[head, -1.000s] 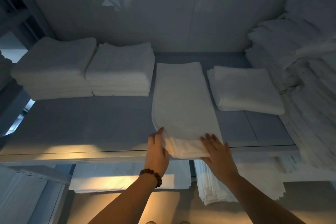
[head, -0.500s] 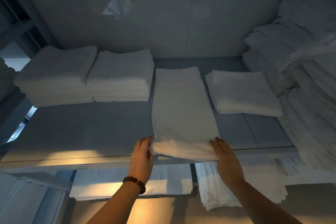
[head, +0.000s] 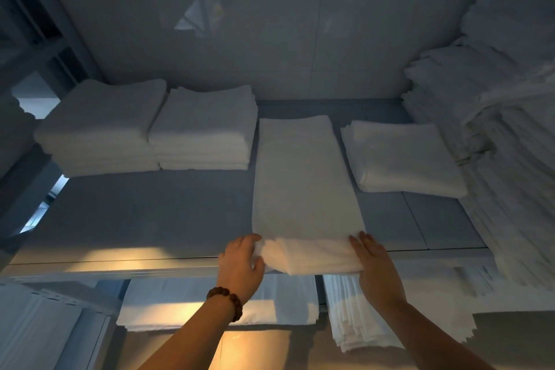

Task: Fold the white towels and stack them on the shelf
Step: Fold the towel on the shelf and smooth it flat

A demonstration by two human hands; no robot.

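1. Since a second ago, your hands have spread apart to the two near corners of the long white folded towel [head: 300, 183], and its near end now lies wider and flatter.
2. Your left hand [head: 240, 267], a brown bead bracelet [head: 228, 300] on its wrist, curls round the near-left corner and grips it.
3. Your right hand [head: 375, 270] rests straight-fingered against the near-right corner, gripping nothing.
4. That towel lies on the grey shelf [head: 150, 213], running from 12 to 6 o'clock, with its near end over the front edge.
5. Two stacks of folded white towels [head: 204, 129] sit at 10 o'clock, and a single folded white towel [head: 402, 156] at 2 o'clock.
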